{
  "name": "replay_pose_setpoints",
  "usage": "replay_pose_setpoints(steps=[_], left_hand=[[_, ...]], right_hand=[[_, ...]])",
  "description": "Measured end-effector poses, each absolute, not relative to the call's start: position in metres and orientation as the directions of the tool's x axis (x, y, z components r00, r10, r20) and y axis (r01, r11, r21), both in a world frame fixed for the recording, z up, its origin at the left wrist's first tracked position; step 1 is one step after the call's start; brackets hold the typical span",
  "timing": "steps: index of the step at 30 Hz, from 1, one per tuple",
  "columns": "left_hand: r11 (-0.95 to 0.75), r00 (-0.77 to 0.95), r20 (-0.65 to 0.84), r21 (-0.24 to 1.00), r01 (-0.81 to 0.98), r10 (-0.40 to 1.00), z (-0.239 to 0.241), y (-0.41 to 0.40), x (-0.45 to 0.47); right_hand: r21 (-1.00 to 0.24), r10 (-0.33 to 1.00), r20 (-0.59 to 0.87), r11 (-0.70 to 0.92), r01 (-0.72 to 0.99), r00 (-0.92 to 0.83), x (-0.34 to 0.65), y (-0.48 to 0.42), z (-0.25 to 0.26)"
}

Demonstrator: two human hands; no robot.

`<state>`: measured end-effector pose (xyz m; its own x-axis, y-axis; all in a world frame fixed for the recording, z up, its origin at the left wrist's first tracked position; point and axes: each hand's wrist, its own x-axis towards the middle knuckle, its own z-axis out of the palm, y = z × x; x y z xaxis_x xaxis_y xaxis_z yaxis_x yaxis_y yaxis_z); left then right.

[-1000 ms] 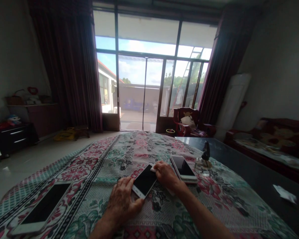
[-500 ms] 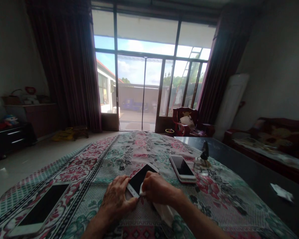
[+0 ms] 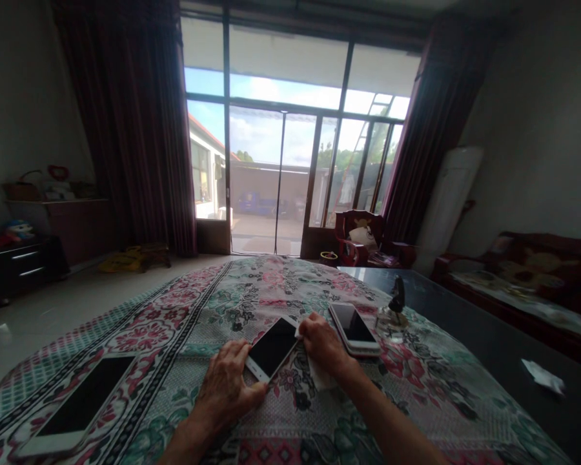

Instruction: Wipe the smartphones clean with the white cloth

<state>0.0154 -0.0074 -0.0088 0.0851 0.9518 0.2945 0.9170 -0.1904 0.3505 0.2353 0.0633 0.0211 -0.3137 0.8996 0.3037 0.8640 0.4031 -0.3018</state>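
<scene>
Phones are lying on a flowery cloth (image 3: 252,284). The white phone (image 3: 271,347) is lying flat in the middle of it, with its dark screen facing up, and it is turning a bit to one side. The left hand (image 3: 227,387) is holding the near end of this phone. Its fingers (image 3: 237,352) are pressing along the left edge and its thumb is curling round the bottom corner. The right hand (image 3: 325,345) is sitting at the phone's far right corner. It is bunching up tight around a white wipe (image 3: 315,378), which is poking out under the wrist. A pink phone (image 3: 354,328) is lying just beside the right hand. A small glass bottle (image 3: 392,313) is standing near that phone. A big phone (image 3: 80,403) is lying well apart on the left. A paper scrap (image 3: 542,376) is lying on the dark table (image 3: 489,336).
</scene>
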Motion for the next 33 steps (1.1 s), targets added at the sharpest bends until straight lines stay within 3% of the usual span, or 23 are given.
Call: replay_pose_setpoints(steps=[2,8,11,17,23,30,33], left_hand=[[-0.181,0.078,0.288,0.351,0.919,0.954,-0.009,-0.007,0.016],[-0.191,0.083,0.309,0.339,0.921,0.947,-0.014,-0.006,0.015],[-0.194,0.083,0.317,0.335,0.922,0.945,-0.016,-0.004,0.013],[-0.196,0.095,0.305,0.321,0.926,0.948,-0.019,-0.003,0.013],[-0.231,0.123,0.303,0.351,0.908,0.945,-0.014,-0.003,0.009],[-0.306,0.186,0.315,0.392,0.868,0.931,-0.015,-0.002,-0.003],[-0.314,0.184,0.329,0.403,0.86,0.926,-0.016,-0.002,-0.003]], right_hand=[[-0.312,0.896,0.31,0.411,0.857,-0.317,0.234,0.063,0.02],[-0.37,0.767,0.264,0.64,0.673,-0.585,0.2,0.029,0.018],[-0.351,0.743,0.227,0.665,0.659,-0.63,0.187,0.019,0.022],[-0.282,0.868,0.269,0.486,0.827,-0.418,0.211,0.05,0.025],[-0.266,0.907,0.323,0.363,0.893,-0.272,0.23,0.066,0.023],[-0.283,0.767,0.344,0.635,0.719,-0.542,0.184,0.032,0.018],[-0.277,0.742,0.339,0.666,0.692,-0.578,0.179,0.035,0.012]])
